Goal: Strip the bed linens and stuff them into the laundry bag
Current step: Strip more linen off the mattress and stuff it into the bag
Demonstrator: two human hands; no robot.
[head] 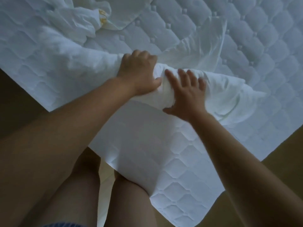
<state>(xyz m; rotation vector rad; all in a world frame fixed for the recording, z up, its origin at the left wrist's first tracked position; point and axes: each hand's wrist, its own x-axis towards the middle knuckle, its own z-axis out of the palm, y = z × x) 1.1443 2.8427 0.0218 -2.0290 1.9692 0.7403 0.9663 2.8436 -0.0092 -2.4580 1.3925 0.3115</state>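
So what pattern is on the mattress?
The mattress is white, quilted in rounded diamonds with small tufts; head view.

The left hand (139, 72) grips a bunched white sheet (165, 94) (right hand (185, 95) pressing flat) on the quilted mattress (262, 46).

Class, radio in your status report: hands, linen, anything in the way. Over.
Left hand grips bunched white linen. Right hand flat, pressing it. Crumpled sheet lies beyond on mattress. No laundry bag in view.
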